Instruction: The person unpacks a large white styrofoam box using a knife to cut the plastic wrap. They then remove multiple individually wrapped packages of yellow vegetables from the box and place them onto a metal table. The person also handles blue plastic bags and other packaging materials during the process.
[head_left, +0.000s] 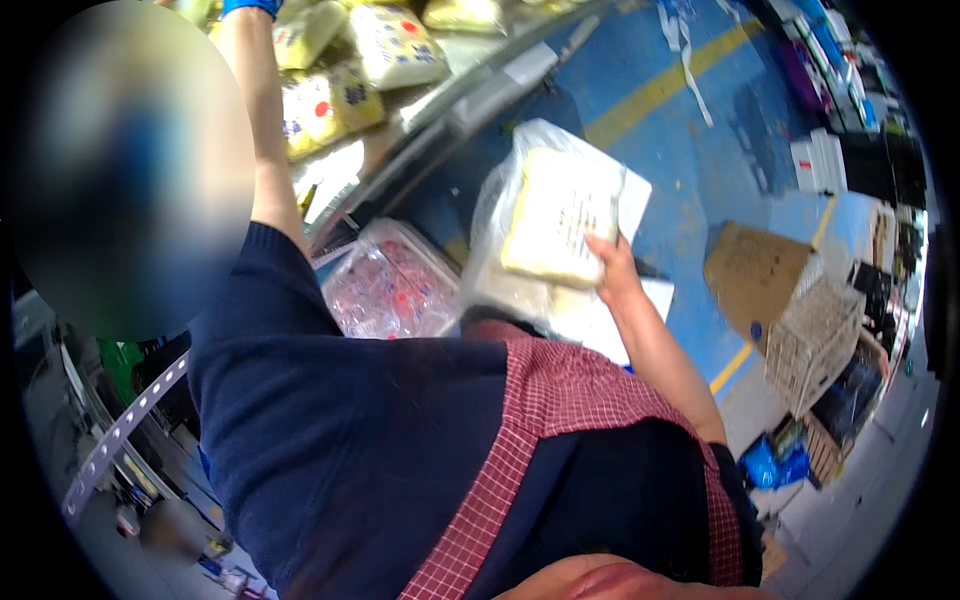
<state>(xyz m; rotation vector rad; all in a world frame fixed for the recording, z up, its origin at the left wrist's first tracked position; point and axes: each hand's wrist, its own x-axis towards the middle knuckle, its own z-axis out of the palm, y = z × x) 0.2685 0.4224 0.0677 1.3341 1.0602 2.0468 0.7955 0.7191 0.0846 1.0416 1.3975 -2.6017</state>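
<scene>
My right hand (619, 268) grips the lower right edge of a pale yellow plastic packet (559, 214) with printed writing, its thumb on top. The packet is over a clear plastic bag (487, 217) that lines a white box (636, 201). My left arm reaches to the top left edge. Only a blue glove cuff shows at that wrist; the hand itself is out of view. Near that arm, several printed yellow-and-white packets (394, 46) lie on a shiny metal table (420, 109).
A clear-wrapped tray or bag of red-printed packaging (390, 292) lies below the table edge. On the blue floor (660, 142) at right are a cardboard piece (754, 274), a dirty white crate (814, 337) and blue bags (772, 465). A perforated strip (124, 435) crosses the lower left.
</scene>
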